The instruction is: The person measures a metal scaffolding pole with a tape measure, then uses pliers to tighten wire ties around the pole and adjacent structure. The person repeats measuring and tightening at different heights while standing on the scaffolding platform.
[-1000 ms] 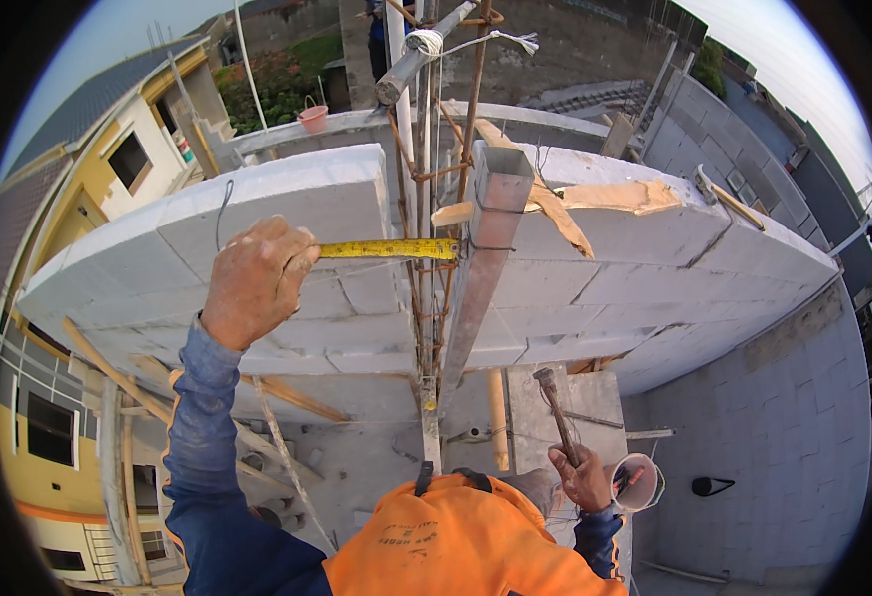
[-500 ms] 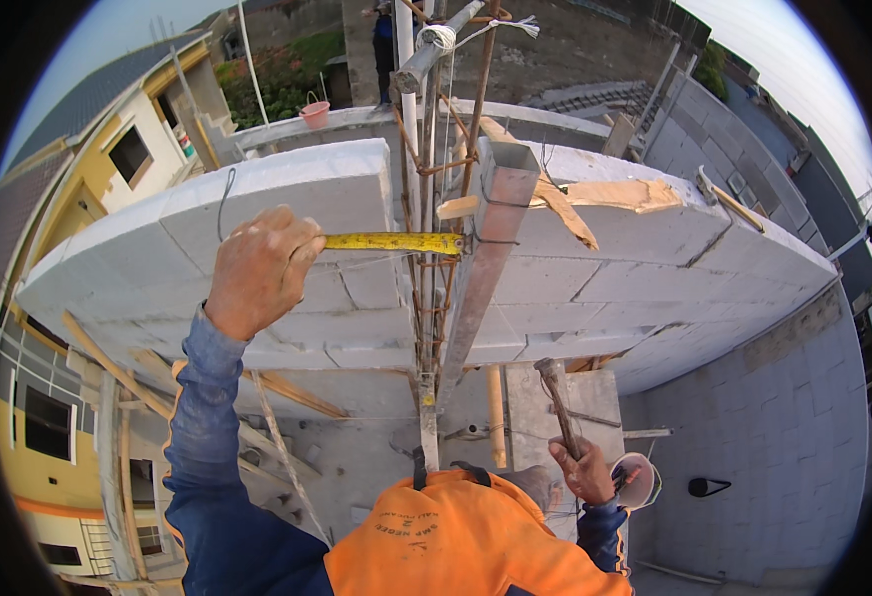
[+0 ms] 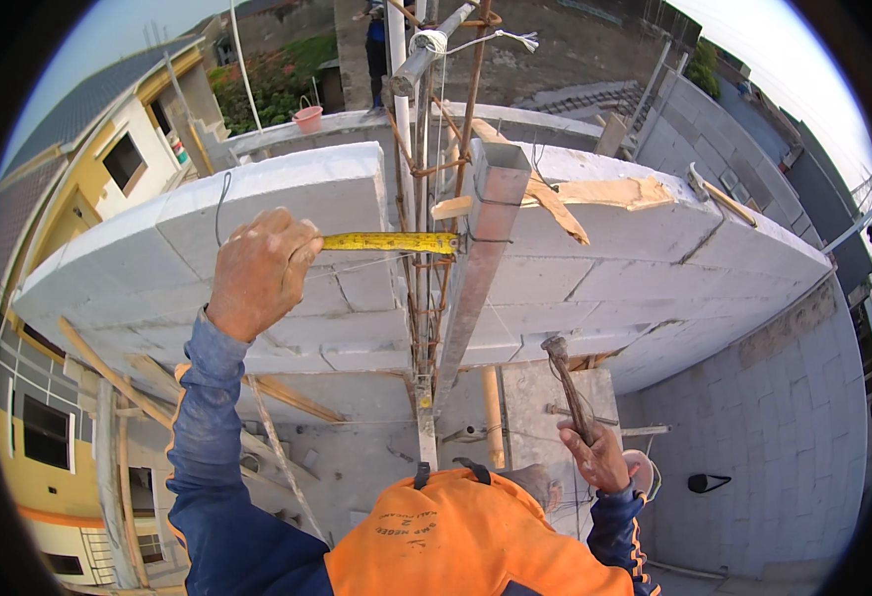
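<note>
Yellow tape is still being pinched left of the post by left fingers — right fingers' clasped hammer being raised.

Reference = post. Rebar: alongside, left. Left wall: left of post, past rebar; right wall: right of post. Tape measure: runs left from beside post, across rebar, to left hand. Wood strips: right of post, on right wall; second hammer farther right, same wall top. Right hand with hammer: right of post, nearer wearer. Pail: behind post, leftward, on ledge.
</note>
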Motion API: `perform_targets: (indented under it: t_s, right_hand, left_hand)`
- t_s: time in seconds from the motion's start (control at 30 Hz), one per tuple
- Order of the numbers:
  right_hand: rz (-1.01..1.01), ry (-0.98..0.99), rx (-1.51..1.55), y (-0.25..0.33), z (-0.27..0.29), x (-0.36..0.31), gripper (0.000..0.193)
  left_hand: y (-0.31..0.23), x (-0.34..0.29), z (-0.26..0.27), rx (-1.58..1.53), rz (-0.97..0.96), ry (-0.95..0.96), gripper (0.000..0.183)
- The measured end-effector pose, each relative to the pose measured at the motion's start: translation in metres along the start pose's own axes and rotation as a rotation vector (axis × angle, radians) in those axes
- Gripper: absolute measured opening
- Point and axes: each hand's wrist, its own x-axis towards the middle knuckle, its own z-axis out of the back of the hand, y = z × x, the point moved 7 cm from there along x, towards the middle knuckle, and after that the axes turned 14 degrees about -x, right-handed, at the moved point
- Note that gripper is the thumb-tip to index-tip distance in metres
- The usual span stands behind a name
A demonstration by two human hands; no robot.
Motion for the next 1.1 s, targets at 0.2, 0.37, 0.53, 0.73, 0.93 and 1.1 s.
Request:
perform_targets:
  t_s: [0.2,0.37,0.53,0.73,0.93,1.1]
  right_hand:
    - [0.010,0.021,-0.008,-0.001,-0.011,0.005,0.048]
    - [-0.006,0.031,-0.036,-0.001,-0.012,0.005,0.051]
    - [0.007,0.020,-0.024,0.003,-0.012,0.006,0.051]
    - [0.014,0.028,-0.037,-0.001,-0.012,0.006,0.051]
    - [-0.010,0.060,-0.005,0.004,-0.013,0.005,0.050]
    - [0.142,0.127,-0.080,0.058,0.043,-0.008,0.052]
  left_hand:
    - [-0.003,0.000,0.000,0.017,-0.015,-0.017,0.016]
    - [-0.003,-0.001,-0.001,0.026,-0.028,-0.010,0.015]
    - [-0.003,0.000,-0.001,0.030,-0.049,-0.032,0.014]
    - [-0.007,-0.002,0.001,0.081,-0.050,-0.028,0.012]
    - [-0.009,-0.004,0.000,0.074,-0.056,-0.036,0.011]
    - [-0.005,-0.004,0.002,0.048,-0.052,-0.061,0.012]
